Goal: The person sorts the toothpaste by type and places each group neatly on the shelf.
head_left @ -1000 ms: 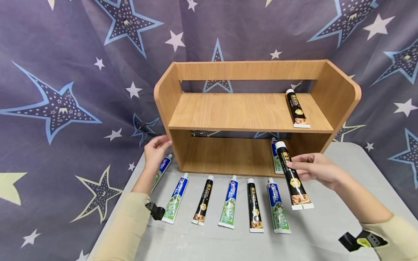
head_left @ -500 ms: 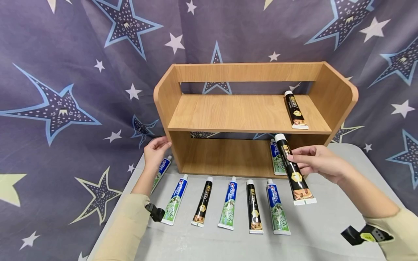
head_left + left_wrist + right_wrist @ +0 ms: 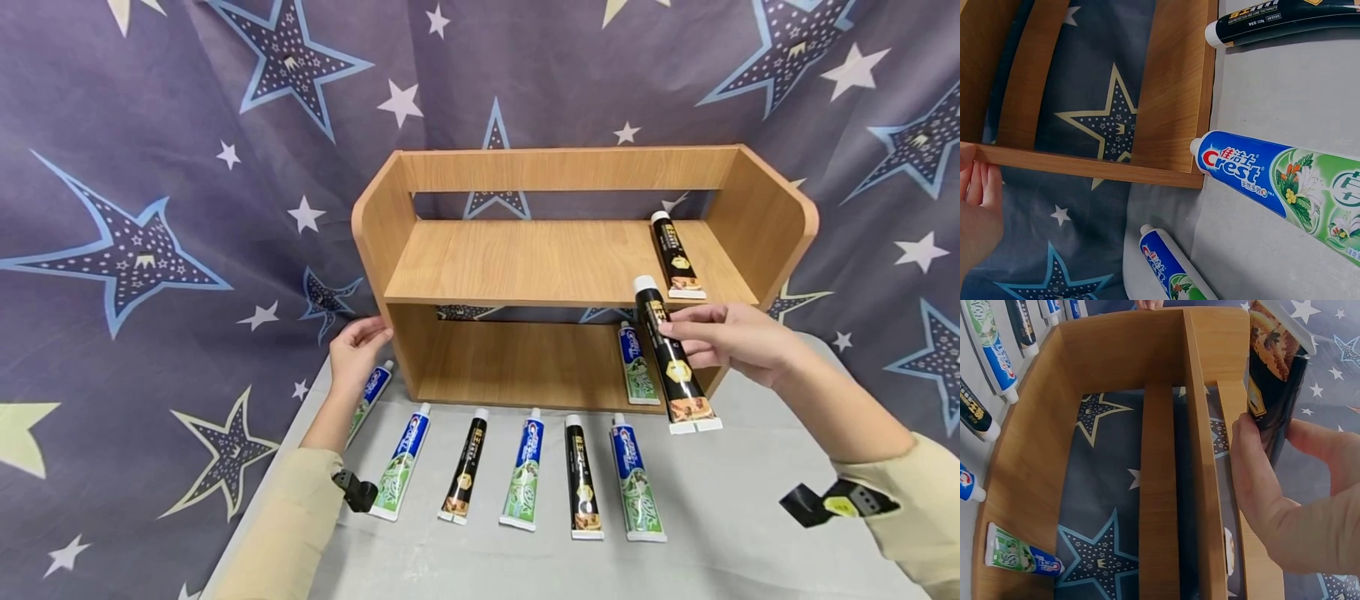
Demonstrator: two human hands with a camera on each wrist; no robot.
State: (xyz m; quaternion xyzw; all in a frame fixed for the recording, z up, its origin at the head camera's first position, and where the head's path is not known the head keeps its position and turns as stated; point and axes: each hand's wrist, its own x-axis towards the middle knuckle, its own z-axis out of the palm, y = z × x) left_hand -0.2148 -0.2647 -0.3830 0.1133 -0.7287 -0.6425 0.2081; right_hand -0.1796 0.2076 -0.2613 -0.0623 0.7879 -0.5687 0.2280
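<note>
My right hand (image 3: pixel 738 337) pinches a black toothpaste tube (image 3: pixel 671 358) with a white cap, thumb in front. The tube is tilted, cap end up, in front of the wooden shelf's (image 3: pixel 573 302) middle board. Another black toothpaste tube (image 3: pixel 677 257) lies on the upper board at the right. On the lower level lies a blue and green Crest toothpaste tube (image 3: pixel 637 364), partly hidden in the head view by the board above. My left hand (image 3: pixel 358 354) holds the front edge of the shelf's left side panel; in the left wrist view its fingers (image 3: pixel 986 184) bend against it.
In front of the shelf, Crest tubes (image 3: pixel 522 475) and black tubes (image 3: pixel 583 479) alternate in a row on the grey table (image 3: pixel 420 567). One more Crest tube (image 3: pixel 371 398) lies beside the left panel, partly behind my left forearm. A star-patterned curtain (image 3: pixel 187 333) hangs behind.
My right hand has raised the black toothpaste tube from in front of the lower level to the upper board's front edge. My left hand stays at the side panel.
</note>
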